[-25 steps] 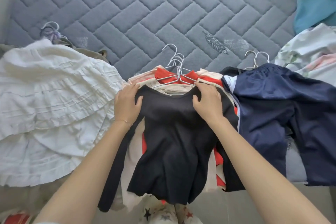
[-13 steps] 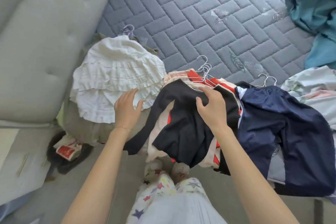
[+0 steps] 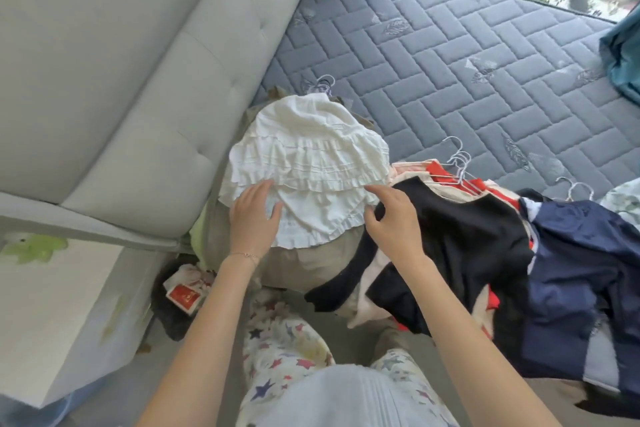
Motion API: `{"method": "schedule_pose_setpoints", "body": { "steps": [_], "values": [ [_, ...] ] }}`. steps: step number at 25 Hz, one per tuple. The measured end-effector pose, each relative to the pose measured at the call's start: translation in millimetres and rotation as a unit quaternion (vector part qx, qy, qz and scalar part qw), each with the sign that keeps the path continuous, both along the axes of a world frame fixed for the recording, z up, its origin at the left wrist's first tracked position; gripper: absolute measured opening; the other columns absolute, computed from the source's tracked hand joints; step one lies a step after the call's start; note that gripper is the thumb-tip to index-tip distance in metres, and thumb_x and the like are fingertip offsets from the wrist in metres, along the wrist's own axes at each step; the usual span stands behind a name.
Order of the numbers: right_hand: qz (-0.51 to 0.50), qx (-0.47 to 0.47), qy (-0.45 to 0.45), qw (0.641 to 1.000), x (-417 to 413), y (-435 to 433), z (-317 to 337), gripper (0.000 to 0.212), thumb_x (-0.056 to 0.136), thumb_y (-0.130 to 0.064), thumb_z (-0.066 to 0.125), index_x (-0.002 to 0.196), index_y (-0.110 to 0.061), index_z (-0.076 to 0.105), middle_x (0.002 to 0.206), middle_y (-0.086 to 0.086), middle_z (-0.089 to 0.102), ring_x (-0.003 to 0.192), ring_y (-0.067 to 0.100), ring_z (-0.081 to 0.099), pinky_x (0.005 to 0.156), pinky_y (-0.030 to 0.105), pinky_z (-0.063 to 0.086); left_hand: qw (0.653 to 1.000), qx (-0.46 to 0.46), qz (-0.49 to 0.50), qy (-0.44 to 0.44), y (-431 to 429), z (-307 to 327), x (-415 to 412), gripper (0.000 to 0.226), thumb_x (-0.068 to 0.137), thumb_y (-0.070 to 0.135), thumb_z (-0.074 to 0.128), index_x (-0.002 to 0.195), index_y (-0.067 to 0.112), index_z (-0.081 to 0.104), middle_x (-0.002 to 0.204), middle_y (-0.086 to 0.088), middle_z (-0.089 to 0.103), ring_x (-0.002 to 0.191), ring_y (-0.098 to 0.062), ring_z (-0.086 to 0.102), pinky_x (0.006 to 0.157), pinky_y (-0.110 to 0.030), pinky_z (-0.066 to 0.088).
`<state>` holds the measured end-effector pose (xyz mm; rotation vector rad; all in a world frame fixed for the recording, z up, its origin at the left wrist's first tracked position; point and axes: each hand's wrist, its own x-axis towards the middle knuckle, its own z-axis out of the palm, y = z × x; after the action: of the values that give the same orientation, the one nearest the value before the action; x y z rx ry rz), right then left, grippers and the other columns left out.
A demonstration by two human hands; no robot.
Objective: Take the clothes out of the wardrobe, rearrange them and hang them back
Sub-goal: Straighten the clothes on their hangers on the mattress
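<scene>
Left hand [image 3: 254,215] and right hand [image 3: 393,222] moved to one white skirt [image 3: 311,156].

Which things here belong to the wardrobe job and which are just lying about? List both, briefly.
Job: white skirt, khaki garment beneath it, black top, navy shorts, wire hangers, left hand on the skirt.
Lying about: mattress, padded headboard, red packet, white box, teal curtain.

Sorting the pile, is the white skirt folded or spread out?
Spread out: white skirt lies flat, ruffled tiers fanned over a khaki garment.
</scene>
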<state>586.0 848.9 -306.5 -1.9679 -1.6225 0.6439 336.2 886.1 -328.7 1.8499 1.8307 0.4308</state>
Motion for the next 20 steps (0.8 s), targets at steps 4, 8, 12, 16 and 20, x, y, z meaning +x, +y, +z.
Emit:
{"method": "schedule_pose_setpoints", "body": {
  "steps": [4, 8, 12, 16, 20],
  "values": [
    [-0.081, -0.027, 0.006, 0.996, -66.6, 42.6, -6.3, 0.04, 0.086, -0.016, 0.062, 0.126, -0.015, 0.062, 0.127, 0.003, 0.062, 0.121, 0.02, 0.051, 0.103, 0.029, 0.036, 0.997, -0.026, -0.073, 0.001, 58.9, -2.8, -65.1, 0.049, 0.097, 0.034, 0.051, 0.143, 0.019, 0.042, 0.149, 0.002, 0.042, 0.14, -0.019, 0.033, 0.115, -0.04, 0.025],
    [-0.131, -0.039, 0.005, 0.991, -90.7, 81.9, -11.7, 0.04, 0.087, -0.017, 0.061, 0.127, -0.016, 0.061, 0.129, 0.001, 0.062, 0.123, 0.02, 0.051, 0.104, 0.03, 0.035, 0.993, -0.023, -0.112, 0.01, 114.9, -16.3, -95.6, 0.049, 0.095, 0.036, 0.053, 0.141, 0.02, 0.045, 0.146, 0.003, 0.046, 0.139, -0.018, 0.034, 0.113, -0.038, 0.024],
    [-0.135, -0.039, -0.004, 0.99, -95.8, 123.3, -23.1, 0.041, 0.087, -0.017, 0.06, 0.127, -0.015, 0.061, 0.129, 0.002, 0.062, 0.124, 0.02, 0.052, 0.104, 0.031, 0.037, 0.992, -0.028, -0.126, -0.005, 164.4, -38.7, -92.4, 0.05, 0.095, 0.035, 0.054, 0.141, 0.02, 0.045, 0.146, 0.002, 0.046, 0.14, -0.018, 0.034, 0.114, -0.037, 0.023],
    [-0.117, -0.053, -0.012, 0.992, -90.6, 177.7, -55.0, 0.041, 0.088, -0.016, 0.059, 0.129, -0.014, 0.06, 0.13, 0.002, 0.061, 0.125, 0.021, 0.05, 0.104, 0.029, 0.035, 0.992, -0.021, -0.126, 0.009, 218.4, -72.2, -76.2, 0.048, 0.095, 0.031, 0.055, 0.14, 0.017, 0.046, 0.145, -0.001, 0.047, 0.138, -0.021, 0.036, 0.113, -0.038, 0.025],
    [-0.097, -0.06, -0.026, 0.993, -76.8, 232.3, -112.9, 0.042, 0.088, -0.016, 0.058, 0.13, -0.014, 0.059, 0.132, 0.002, 0.06, 0.126, 0.022, 0.049, 0.107, 0.031, 0.034, 0.992, -0.006, -0.127, 0.014, 268.4, -126.5, -59.8, 0.047, 0.094, 0.027, 0.055, 0.139, 0.015, 0.047, 0.145, -0.002, 0.048, 0.137, -0.022, 0.038, 0.113, -0.039, 0.028]
  ]
}}
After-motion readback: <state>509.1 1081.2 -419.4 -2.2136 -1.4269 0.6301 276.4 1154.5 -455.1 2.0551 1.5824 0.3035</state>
